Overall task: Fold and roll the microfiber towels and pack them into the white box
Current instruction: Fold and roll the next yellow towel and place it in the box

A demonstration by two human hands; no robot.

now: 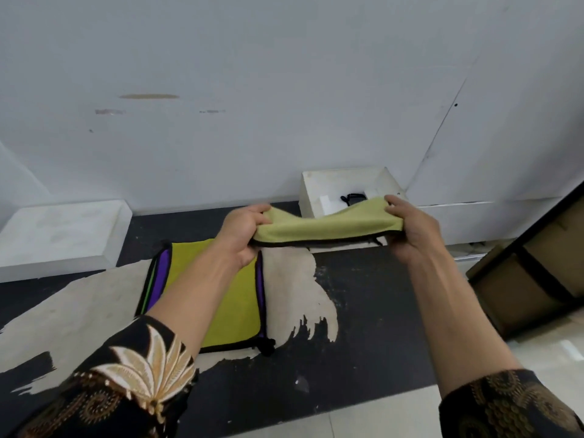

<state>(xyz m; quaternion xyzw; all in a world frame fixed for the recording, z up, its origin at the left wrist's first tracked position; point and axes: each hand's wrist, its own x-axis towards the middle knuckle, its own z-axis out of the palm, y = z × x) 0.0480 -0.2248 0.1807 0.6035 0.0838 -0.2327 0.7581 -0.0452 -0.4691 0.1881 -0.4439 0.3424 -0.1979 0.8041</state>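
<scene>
**Folded Towel Held Over Box: Status at Transfer Stage**

**Head view**

1. Grip. The left hand (245,233) clenches the left end of the yellow towel (319,227), with the thumb on top and the fingers curled beneath. The right hand (410,230) grasps the right end the same way. Holding both ends keeps the folded layers together and stops the strip from opening.

2. Towel condition. The towel is folded into a long, narrow strip with a dark hem along its near edge. It sags slightly at the centre, so it is held without tension. No roll is visible; the rolling step appears not yet done.

3. Towel location. The strip hangs in the air, just in front of the white box (316,191) and covering part of its near rim. The box stands against the far wall, open side up. A small dark item and a white piece lie inside; what they are cannot be told.

4. Remaining stock. A stack of towels (227,298) lies flat on the dark floor covering (363,311), near and left of the box. A yellow-green towel is on top, with purple edges showing below. The stack sits within reach for the next pickup.

5. Surroundings. A flat white slab (63,235) rests at far left. A cardboard carton (521,289) stands at right, well apart from the work.
</scene>
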